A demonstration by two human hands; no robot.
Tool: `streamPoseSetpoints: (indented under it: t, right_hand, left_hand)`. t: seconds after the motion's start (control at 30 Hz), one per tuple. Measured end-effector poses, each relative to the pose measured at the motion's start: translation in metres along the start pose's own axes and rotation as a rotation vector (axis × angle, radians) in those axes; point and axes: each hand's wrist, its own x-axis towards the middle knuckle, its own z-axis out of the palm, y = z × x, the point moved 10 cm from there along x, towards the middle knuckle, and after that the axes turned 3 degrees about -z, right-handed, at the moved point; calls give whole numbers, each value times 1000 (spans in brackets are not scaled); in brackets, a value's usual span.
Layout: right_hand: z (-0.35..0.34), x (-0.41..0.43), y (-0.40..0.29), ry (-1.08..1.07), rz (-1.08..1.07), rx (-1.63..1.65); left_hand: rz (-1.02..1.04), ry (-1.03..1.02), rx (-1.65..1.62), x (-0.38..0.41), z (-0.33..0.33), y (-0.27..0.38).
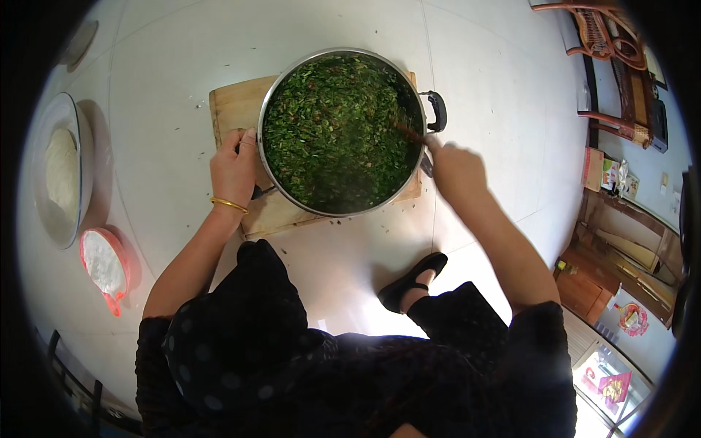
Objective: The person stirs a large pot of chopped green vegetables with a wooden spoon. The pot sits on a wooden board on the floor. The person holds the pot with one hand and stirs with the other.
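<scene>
A wide steel pot (264, 169) is filled with finely chopped green leaves (334, 131) mixed with small brownish bits. My left hand (234, 167), a gold bangle at its wrist, grips the black left handle (257, 191) of the pot, thumb against the rim. Over the right rim, my right hand (461, 169) holds a thin brown wooden utensil (408, 132), probably chopsticks. Its far end is sunk among the greens. Beneath the pot lies a wooden cutting board (235, 104). The pot's other black handle (438, 111) sticks out just above my right hand.
On the tiled floor at left stand a large basin (82, 191) holding pale dough (61, 169) and a red scoop (116, 303) of white flour (103, 263). Green scraps are scattered around the board. My shoe (411, 284) is near it. Wooden chairs (624, 98) line the right side.
</scene>
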Motion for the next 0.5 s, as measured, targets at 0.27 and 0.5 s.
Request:
streamPoseSetpoints:
  t: [0.27, 0.5]
  right_hand:
    - [-13, -57, -61, -168, -198, 127]
    - [-5, -8, 0, -42, -46, -3]
  left_hand:
    - [-17, 29, 28, -3, -11, -2]
    - [-35, 2, 8, -4, -4, 3]
